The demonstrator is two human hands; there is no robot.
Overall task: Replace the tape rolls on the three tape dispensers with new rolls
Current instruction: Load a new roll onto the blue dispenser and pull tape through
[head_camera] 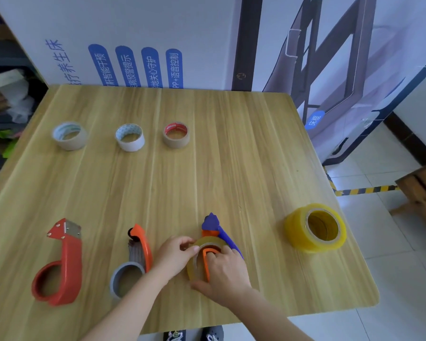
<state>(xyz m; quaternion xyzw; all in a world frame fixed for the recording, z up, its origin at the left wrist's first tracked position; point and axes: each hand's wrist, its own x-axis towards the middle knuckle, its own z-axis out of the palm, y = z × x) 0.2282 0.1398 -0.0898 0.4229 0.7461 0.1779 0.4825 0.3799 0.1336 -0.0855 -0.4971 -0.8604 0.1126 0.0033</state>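
Observation:
Three tape dispensers lie along the near edge of the wooden table (231,156): a red dispenser (59,267) at the left, an orange-and-grey dispenser (138,257) in the middle, and a blue-and-orange dispenser (217,227) at the right. A yellowish clear tape roll (197,264) sits on the blue dispenser's orange hub. My left hand (172,257) pinches the roll's left rim. My right hand (226,274) grips the roll from the right, fingers inside the hub and thumb under the near side. Three new rolls stand in the far row: beige (70,136), white (130,137) and brown with a red core (176,134).
A stack of yellow clear tape rolls (315,227) stands near the table's right edge. A printed white board stands along the far edge. Tiled floor and a wooden crate (423,193) lie to the right. Shoes show below the near edge.

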